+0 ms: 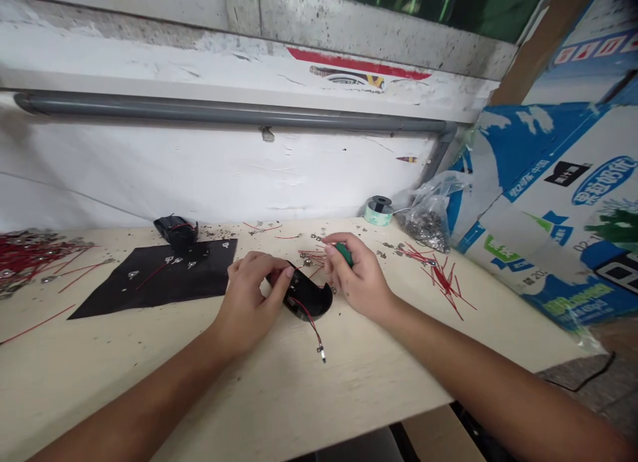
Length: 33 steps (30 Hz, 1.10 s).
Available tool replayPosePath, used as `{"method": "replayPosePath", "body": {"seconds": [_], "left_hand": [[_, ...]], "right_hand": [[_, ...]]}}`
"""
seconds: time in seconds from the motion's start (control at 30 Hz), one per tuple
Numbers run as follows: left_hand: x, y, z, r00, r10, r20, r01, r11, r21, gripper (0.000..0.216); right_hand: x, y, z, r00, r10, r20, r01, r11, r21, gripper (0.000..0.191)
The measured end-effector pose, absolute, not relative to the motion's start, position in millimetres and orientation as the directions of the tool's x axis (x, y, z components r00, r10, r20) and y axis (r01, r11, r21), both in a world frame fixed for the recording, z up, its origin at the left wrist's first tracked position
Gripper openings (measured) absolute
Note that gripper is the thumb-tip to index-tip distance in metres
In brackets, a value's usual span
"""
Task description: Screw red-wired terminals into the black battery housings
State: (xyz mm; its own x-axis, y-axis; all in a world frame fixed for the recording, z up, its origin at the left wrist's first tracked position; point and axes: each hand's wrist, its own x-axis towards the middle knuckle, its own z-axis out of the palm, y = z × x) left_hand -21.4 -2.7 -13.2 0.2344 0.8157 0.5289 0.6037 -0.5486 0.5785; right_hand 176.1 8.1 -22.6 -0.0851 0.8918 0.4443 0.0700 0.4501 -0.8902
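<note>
My left hand (259, 289) is closed on the upper left side of a black curved plastic housing (319, 299) that lies on the table. A pair of red and black wires runs out of the housing to a small white-tipped connector (321, 353). Just right of the housing, my right hand (359, 276) is closed around a green-handled tool (343, 252). Its working end is hidden or too small to make out. Behind and between the hands lie red wires with small metal tabs (312, 259).
A black sheet (199, 276) with several metal tabs lies left, with another black housing (177, 231) behind it. Red wires are heaped at far left (30, 256) and scattered at right (447, 282). A wire spool (379, 211), a bag of metal parts (426, 226) and a printed carton (558, 216) stand back right.
</note>
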Motion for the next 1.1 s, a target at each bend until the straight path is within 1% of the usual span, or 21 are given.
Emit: {"method": "replayPosePath", "body": {"seconds": [0.07,0.13,0.27,0.33,0.53,0.67,0.83,0.9,1.0,1.1], "left_hand": [[-20.9,-3.5,-14.5,0.279,0.81,0.515,0.621,-0.561,0.547,0.019],[-19.8,-4.6,-15.6,0.32,0.815,0.483,0.622,-0.566,0.541,0.021],[-17.9,-6.1,-16.3,0.369,0.811,0.454,0.618,-0.579,0.532,0.022],[-17.8,-6.4,-16.1,0.384,0.8,0.462,0.618,-0.594,0.515,0.022],[-17.2,-6.7,-15.3,0.406,0.777,0.481,0.632,-0.619,0.466,0.021],[-17.3,-7.1,-15.5,0.404,0.77,0.494,0.634,-0.625,0.456,0.02],[-19.6,-5.9,-17.3,0.396,0.771,0.499,0.639,-0.622,0.453,0.02],[-20.3,-5.2,-17.9,0.392,0.773,0.498,0.645,-0.617,0.451,0.02],[-20.6,-4.1,-18.0,0.39,0.773,0.5,0.653,-0.615,0.442,0.02],[-20.5,-3.6,-17.4,0.402,0.764,0.504,0.657,-0.625,0.423,0.02]], "right_hand": [[175.8,10.4,-23.9,-0.106,0.929,0.354,-0.02,0.354,-0.935,0.026],[175.0,10.9,-23.9,-0.172,0.935,0.31,-0.012,0.312,-0.95,0.033],[173.3,7.8,-21.1,-0.246,0.901,0.358,0.145,0.399,-0.905,0.034],[172.9,6.6,-19.8,-0.26,0.89,0.375,0.175,0.426,-0.888,0.032],[172.4,8.6,-19.8,-0.325,0.87,0.37,0.155,0.435,-0.887,0.035],[172.6,11.3,-22.0,-0.358,0.853,0.381,0.134,0.45,-0.883,0.035],[174.0,12.1,-23.4,-0.397,0.86,0.321,0.113,0.393,-0.912,0.037],[174.1,11.0,-22.6,-0.407,0.865,0.292,0.107,0.362,-0.926,0.034],[173.5,9.6,-21.2,-0.402,0.877,0.264,0.104,0.33,-0.938,0.031],[173.5,10.2,-21.7,-0.377,0.895,0.239,0.115,0.301,-0.947,0.033]]}}
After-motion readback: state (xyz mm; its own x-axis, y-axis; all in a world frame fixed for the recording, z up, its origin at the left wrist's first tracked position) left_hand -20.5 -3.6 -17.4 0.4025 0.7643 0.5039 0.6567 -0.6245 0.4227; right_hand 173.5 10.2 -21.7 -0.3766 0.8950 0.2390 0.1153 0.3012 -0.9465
